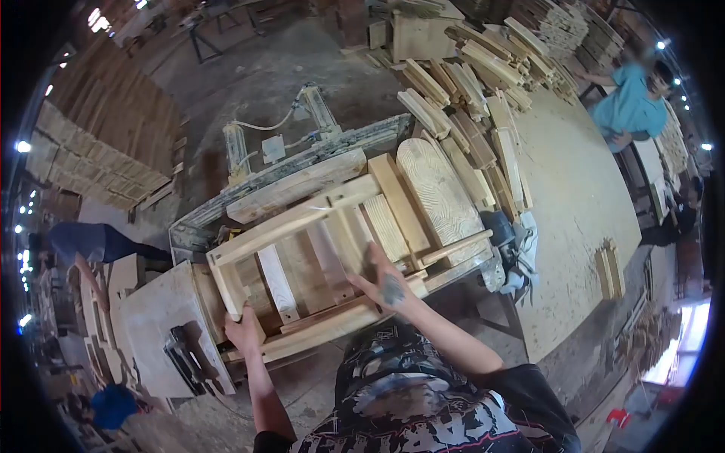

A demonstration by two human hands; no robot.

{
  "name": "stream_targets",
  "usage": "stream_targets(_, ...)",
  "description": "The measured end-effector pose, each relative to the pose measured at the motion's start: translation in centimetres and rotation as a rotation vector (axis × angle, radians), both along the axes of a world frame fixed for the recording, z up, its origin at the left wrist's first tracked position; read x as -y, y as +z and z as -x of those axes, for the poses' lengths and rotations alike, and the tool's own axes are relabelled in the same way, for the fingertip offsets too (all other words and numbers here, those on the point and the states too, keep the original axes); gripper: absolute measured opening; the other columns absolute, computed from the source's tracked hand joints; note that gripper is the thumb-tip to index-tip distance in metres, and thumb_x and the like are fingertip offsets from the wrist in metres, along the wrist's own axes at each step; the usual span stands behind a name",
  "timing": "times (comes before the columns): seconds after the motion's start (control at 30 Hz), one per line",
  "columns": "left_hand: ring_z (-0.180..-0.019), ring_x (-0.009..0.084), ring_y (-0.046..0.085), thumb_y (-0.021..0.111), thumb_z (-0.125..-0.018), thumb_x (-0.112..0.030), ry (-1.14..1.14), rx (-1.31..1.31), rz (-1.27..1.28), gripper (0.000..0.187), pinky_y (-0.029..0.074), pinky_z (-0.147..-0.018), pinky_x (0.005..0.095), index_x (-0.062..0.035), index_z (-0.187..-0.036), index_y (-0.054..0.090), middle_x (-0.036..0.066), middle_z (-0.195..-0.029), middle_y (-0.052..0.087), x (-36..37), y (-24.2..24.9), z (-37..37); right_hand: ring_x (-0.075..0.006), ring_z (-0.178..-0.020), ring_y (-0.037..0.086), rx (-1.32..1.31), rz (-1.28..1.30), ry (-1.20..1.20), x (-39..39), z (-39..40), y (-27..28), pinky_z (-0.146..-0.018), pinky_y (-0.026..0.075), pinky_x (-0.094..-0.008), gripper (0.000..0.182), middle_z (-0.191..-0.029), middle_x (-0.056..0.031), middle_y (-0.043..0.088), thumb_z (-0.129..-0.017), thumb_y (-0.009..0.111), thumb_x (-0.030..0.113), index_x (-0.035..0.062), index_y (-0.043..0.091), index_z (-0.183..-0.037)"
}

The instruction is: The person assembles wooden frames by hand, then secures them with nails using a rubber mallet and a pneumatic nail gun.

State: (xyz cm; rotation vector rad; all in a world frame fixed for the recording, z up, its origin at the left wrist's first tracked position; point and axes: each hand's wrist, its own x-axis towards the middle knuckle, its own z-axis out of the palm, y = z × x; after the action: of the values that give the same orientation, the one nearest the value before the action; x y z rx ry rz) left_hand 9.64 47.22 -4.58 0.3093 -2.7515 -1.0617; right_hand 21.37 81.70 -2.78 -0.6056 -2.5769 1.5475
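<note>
A slatted wooden frame [302, 226] lies on a bench between clamp rails. My left hand [245, 331] is wrapped round the frame's left end piece near its front corner. Further right, my right hand [384, 283] rests at the front rail [325, 326], its fingers apart and its thumb toward a slat; whether it grips anything is unclear. A pale slat [278, 283] and a darker slat [326, 260] cross the frame between my hands. To the right of the frame lies a rounded wooden board [438, 192].
A black tool [189, 359] lies on the left panel [155, 332]. Two pneumatic cylinders [321, 113] stand behind the bench. Loose wood pieces [472, 147] are piled on the right table [566, 196]. A person in a teal shirt [630, 106] stands beyond; another person [83, 241] is at left.
</note>
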Motion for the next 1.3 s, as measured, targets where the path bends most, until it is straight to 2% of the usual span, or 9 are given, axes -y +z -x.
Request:
stream_targets(0.23, -0.089, 0.0416, 0.069, 0.071, -0.081, -0.043, -0.02, 0.064, 0.189, 0.052, 0.053, -0.079, 0.0487, 0.0039, -0.103, 0.065, 0.024, -0.092, 0.071, 1.3, -5.1, 7.2, -0.0425, -0.122, 0.055, 0.185, 0.056, -0.098, 3.5, 6.9, -8.4, -0.101, 0.045, -0.0431, 0.088, -0.13, -0.0279, 0.056, -0.086, 0.068, 0.05, -0.0012, 0.031, -0.147)
stream_targets(0.3, -0.087, 0.0429, 0.068, 0.071, -0.081, -0.045, -0.071, 0.108, 0.216, 0.052, 0.053, -0.078, 0.0503, 0.0022, -0.103, 0.064, 0.024, -0.091, 0.071, 0.5, -6.7, 7.7, -0.0412, -0.112, 0.059, 0.17, -0.277, -0.06, 3.5, 5.2, -8.4, -0.097, 0.046, -0.0456, 0.085, -0.122, -0.0233, 0.06, -0.084, 0.071, 0.045, 0.0009, 0.033, -0.146)
stream_targets(0.47, -0.091, 0.0411, 0.068, 0.074, -0.08, -0.034, -0.097, 0.222, -0.016, 0.044, 0.053, -0.082, 0.049, -0.0011, -0.107, 0.062, 0.023, -0.092, 0.07, -2.4, -10.7, 5.9, -0.0378, -0.098, 0.063, -0.236, -0.335, -0.174, 4.2, -2.2, -3.5, -0.085, 0.05, -0.0406, 0.03, -0.109, -0.0197, 0.064, -0.088, 0.066, 0.008, -0.0003, 0.062, -0.117)
stream_targets(0.6, -0.097, 0.0417, 0.065, 0.072, -0.081, -0.03, -0.099, 0.31, 0.007, 0.051, 0.051, -0.084, 0.0494, 0.0005, -0.119, 0.056, 0.024, -0.105, 0.067, -3.4, -11.6, 4.8, -0.0199, -0.074, 0.061, -0.215, -0.352, -0.325, 2.2, -12.0, -7.4, -0.069, 0.05, -0.0308, 0.013, -0.087, -0.0114, 0.065, -0.093, 0.061, 0.004, -0.0003, 0.067, -0.103)
stream_targets(0.77, -0.098, 0.0392, 0.06, 0.068, -0.086, -0.018, -0.164, -0.11, -0.01, 0.034, 0.046, -0.083, 0.0487, -0.0043, -0.115, 0.056, 0.02, -0.108, 0.061, -2.0, -4.7, 0.1, -0.0185, -0.075, 0.064, 0.115, 0.214, -0.933, -4.8, -22.0, -13.2, -0.064, 0.052, -0.0301, 0.037, -0.091, -0.0092, 0.068, -0.102, 0.051, 0.037, 0.0031, 0.063, -0.111)
stream_targets(0.9, -0.075, 0.0371, 0.063, 0.065, -0.089, -0.013, -0.227, -0.057, -0.164, 0.012, 0.049, -0.067, 0.0424, -0.0037, -0.096, 0.063, 0.016, -0.079, 0.063, 1.8, -5.3, -11.7, -0.0281, -0.11, 0.06, 0.169, 0.471, -1.153, -15.1, -24.9, -16.4, -0.092, 0.052, -0.0443, 0.086, -0.135, -0.0142, 0.052, -0.088, 0.046, 0.075, 0.0124, 0.039, -0.146)
stream_targets(1.07, -0.055, 0.0205, 0.063, 0.047, -0.1, -0.036, 0.586, 0.445, -0.776, 0.04, 0.051, -0.051, 0.0326, -0.0002, -0.101, 0.065, 0.009, -0.073, 0.067, 14.6, -18.2, -23.0, -0.0304, -0.14, 0.034, -0.05, 0.511, -1.26, -17.5, -21.2, -13.8, -0.112, 0.028, -0.0545, 0.101, -0.155, -0.0138, 0.033, -0.086, 0.04, 0.08, 0.0094, 0.021, -0.156)
stream_targets(1.2, -0.116, 0.0304, 0.059, 0.029, -0.103, -0.057, 0.899, 0.039, -1.044, 0.064, 0.052, -0.089, 0.0497, -0.0071, -0.14, 0.044, 0.014, -0.138, 0.052, 29.0, -24.2, -22.3, -0.0301, -0.129, 0.047, -0.007, 0.561, -1.177, -19.2, -23.5, -16.1, -0.1, 0.04, -0.0565, 0.094, -0.15, -0.006, 0.04, -0.08, 0.039, 0.086, 0.0304, 0.024, -0.154)
stream_targets(1.3, -0.135, 0.0326, 0.042, 0.029, -0.101, -0.054, 0.841, 0.093, -1.152, 0.063, 0.041, -0.104, 0.0556, -0.0129, -0.148, 0.037, 0.009, -0.147, 0.045, 29.5, -19.2, -17.2, -0.0301, -0.115, 0.06, 0.07, 0.607, -1.104, -20.5, -25.9, -18.7, -0.09, 0.047, -0.0578, 0.09, -0.144, -0.0023, 0.047, -0.081, 0.036, 0.087, 0.0354, 0.02, -0.153)
